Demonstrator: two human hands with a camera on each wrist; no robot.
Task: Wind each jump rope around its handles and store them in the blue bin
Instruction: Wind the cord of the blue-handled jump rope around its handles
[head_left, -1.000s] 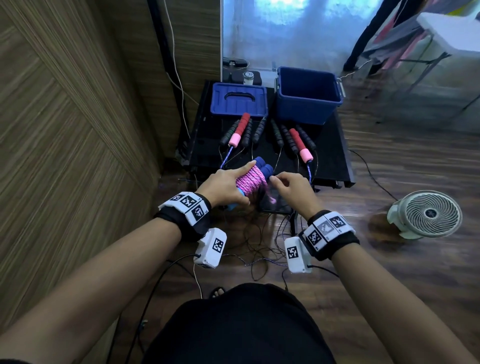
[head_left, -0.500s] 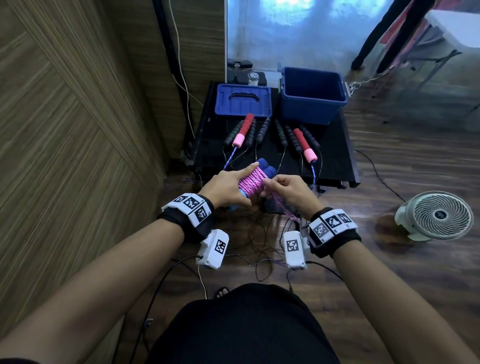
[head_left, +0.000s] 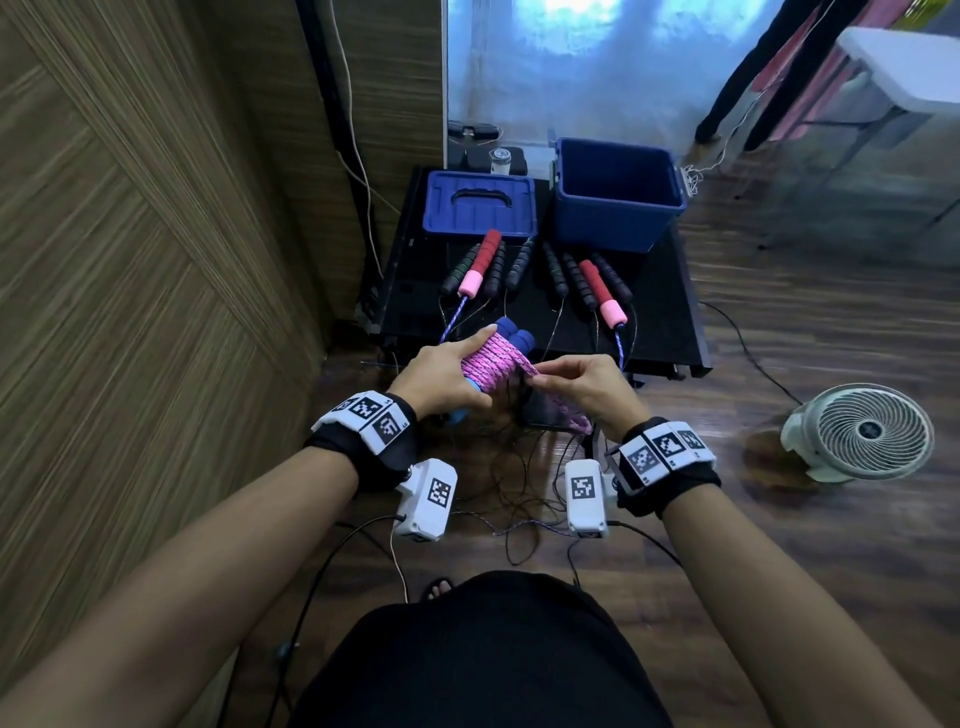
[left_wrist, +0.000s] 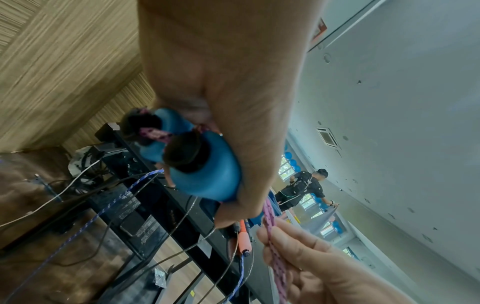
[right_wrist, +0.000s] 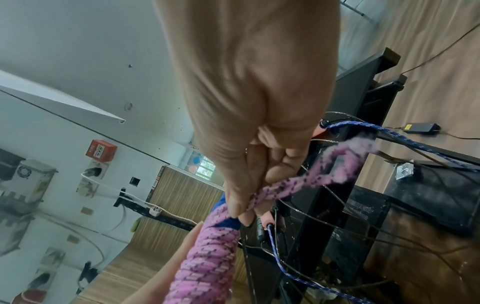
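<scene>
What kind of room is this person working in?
Probably an indoor hall or office-like room, not a home: a red fire alarm box on the wall, a ceiling air vent, wood-look flooring and a folding table.

Centre of the head view: a table (head_left: 670, 291) stands against the wall (head_left: 156, 260) at frame left. On its far edge sit the lid (head_left: 478, 205), left, and the bin (head_left: 618, 192), right, side by side. Before them, two groups of handles (head_left: 582, 280) lie in rows, their cords hanging over the near edge to the floor (head_left: 779, 545). Below the table edge, mid-frame, the left hand (head_left: 441, 379) holds the bundle (head_left: 493, 358); the right hand (head_left: 587, 384), just right of it, holds a rope (right_wrist: 298, 181) running from the bundle. A fan (head_left: 862, 431) stands on the floor at right.
</scene>
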